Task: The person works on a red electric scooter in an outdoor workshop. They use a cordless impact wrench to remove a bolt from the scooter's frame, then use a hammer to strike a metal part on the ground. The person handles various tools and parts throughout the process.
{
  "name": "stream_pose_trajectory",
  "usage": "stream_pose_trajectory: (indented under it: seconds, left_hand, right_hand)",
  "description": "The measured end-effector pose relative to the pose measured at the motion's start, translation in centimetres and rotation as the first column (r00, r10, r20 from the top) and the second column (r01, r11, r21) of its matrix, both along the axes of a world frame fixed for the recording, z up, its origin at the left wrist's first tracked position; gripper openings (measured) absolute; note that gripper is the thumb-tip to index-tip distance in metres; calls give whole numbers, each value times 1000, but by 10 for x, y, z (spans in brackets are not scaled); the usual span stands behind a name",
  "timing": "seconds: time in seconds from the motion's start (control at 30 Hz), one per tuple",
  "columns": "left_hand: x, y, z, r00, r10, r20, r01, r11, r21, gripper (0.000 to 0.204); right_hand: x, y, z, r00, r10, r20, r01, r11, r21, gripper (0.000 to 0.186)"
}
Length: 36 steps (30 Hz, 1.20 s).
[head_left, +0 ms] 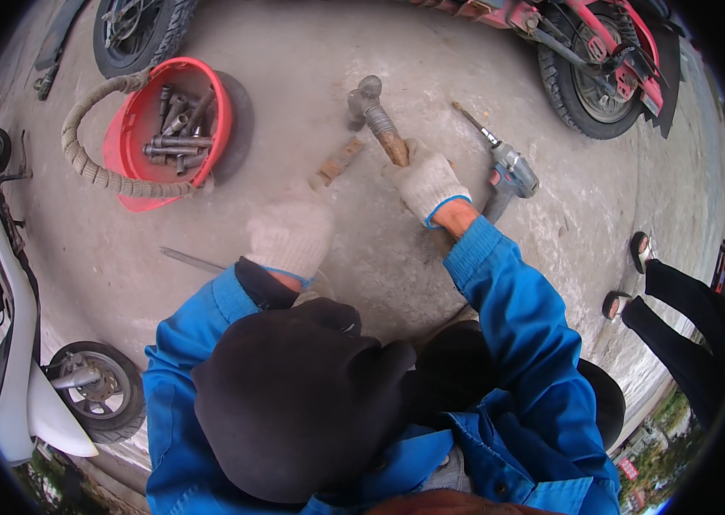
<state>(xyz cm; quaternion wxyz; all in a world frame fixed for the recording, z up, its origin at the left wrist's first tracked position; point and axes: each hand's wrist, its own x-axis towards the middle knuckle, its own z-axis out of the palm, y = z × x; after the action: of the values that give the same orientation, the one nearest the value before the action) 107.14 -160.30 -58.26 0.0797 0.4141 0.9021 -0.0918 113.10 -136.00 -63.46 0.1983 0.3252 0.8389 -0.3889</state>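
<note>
My right hand point(428, 182), in a white knit glove with a blue cuff, is closed around the handle of a hammer point(372, 107). Its worn metal head points away from me, and the handle is wrapped near the head. Just left of the hammer, a small rusty metal block point(341, 162) lies on the concrete. My left hand point(292, 236), gloved alike, is low over the ground nearer to me; motion smears its fingers, and I cannot make out whether it holds anything. By its wrist lies a thin metal rod point(191, 257).
A red bucket point(223, 129) with a wrapped hose-like handle holds several metal sockets. Right of my right hand lies a cordless impact wrench point(514, 172). Motorbike wheels point(604, 81) stand at the far right and far left; a white scooter point(15, 343) is at left. Another person's legs point(680, 300) are at right.
</note>
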Motion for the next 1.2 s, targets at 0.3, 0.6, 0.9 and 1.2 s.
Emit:
stream_pose_trajectory:
  seconds: [0.3,0.6,0.9,1.2]
  left_hand:
    - [-43,-22,6,990,142,-11,-141,990,10,13]
    - [-45,-28,-3,975,208,77,-205,978,-36,15]
    - [-55,-43,-15,962,227,150,-232,973,15,25]
    - [-66,-46,-15,925,254,282,-279,959,51,39]
  right_hand:
    - [-3,2,0,999,-4,32,4,1000,-5,45]
    - [5,-20,30,985,-28,-172,27,1000,-7,50]
    - [-7,-53,27,987,18,-161,-18,1000,2,45]
    - [-28,-43,37,999,-15,48,19,996,-84,40]
